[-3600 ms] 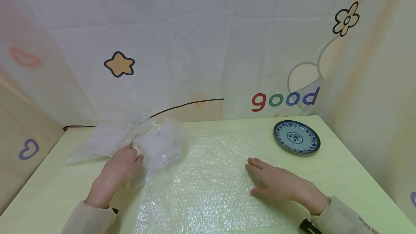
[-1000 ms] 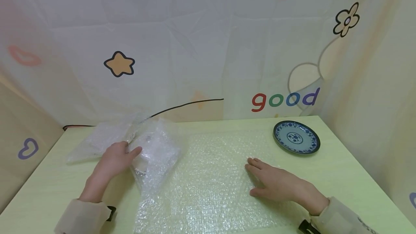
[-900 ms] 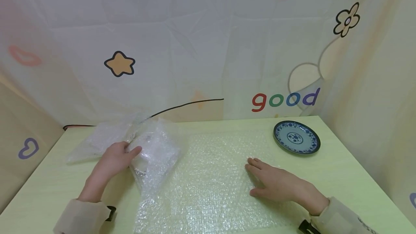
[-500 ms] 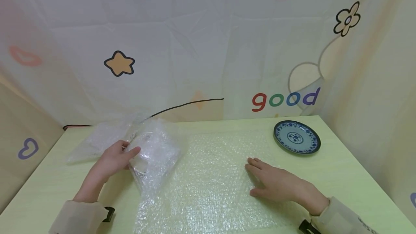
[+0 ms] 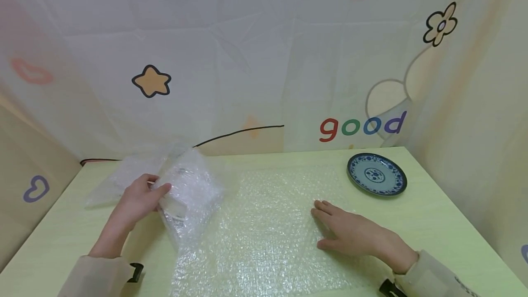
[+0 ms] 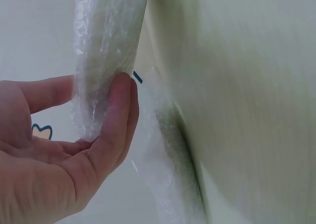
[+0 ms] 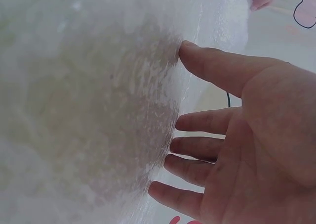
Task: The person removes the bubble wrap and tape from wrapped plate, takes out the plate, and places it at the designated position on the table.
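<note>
In the head view my left hand [image 5: 138,200] pinches the left edge of a bubble-wrapped bundle [image 5: 191,196], thumb on top and fingers beneath. The left wrist view shows the bundle [image 6: 101,51] raised off the table between thumb and fingers; what is inside is blurred by the wrap. Under and right of it spreads a flat bubble wrap sheet [image 5: 264,237]; whether the two are joined I cannot tell. My right hand [image 5: 350,233] rests its spread fingers on the sheet's right part, and the right wrist view shows those fingertips [image 7: 190,48] touching it.
A second bubble-wrapped bundle [image 5: 109,187] lies at the back left, partly behind my left hand. A blue-and-white patterned plate [image 5: 374,175] sits at the back right of the pale green table [image 5: 445,223]. A printed curtain [image 5: 255,68] hangs behind.
My left hand has shifted left and slightly up, now gripping the bundle's edge and lifting it, so the bundle tilts and moves a little left. The right hand has stayed in place.
</note>
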The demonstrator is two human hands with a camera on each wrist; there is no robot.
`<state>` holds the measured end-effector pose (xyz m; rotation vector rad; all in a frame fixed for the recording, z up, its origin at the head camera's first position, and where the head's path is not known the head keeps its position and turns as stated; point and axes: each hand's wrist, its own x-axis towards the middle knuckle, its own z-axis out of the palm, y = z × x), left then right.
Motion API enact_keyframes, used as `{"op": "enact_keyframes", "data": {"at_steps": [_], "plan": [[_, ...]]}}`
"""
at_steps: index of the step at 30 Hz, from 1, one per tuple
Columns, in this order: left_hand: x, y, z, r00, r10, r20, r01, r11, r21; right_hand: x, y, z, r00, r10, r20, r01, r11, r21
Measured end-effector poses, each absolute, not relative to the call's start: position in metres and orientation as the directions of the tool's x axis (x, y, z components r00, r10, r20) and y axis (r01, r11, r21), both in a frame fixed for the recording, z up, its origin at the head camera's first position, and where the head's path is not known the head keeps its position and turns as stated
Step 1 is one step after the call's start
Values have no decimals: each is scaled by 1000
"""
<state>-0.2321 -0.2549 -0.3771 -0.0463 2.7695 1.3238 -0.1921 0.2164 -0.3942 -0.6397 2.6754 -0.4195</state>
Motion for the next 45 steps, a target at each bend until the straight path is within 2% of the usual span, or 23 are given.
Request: {"op": "enact_keyframes", "data": {"at_steps": [12,45], "plan": [[-231,-265,-372,-998,-63,-8,-48,664,746,-192,217,-395,-833,-489,-259,-385,849,-363],[-220,-308,-352,-973,-223,64,-110,688,718,-192,216,-395,-832,-486,-269,-378,850,-366]]}}
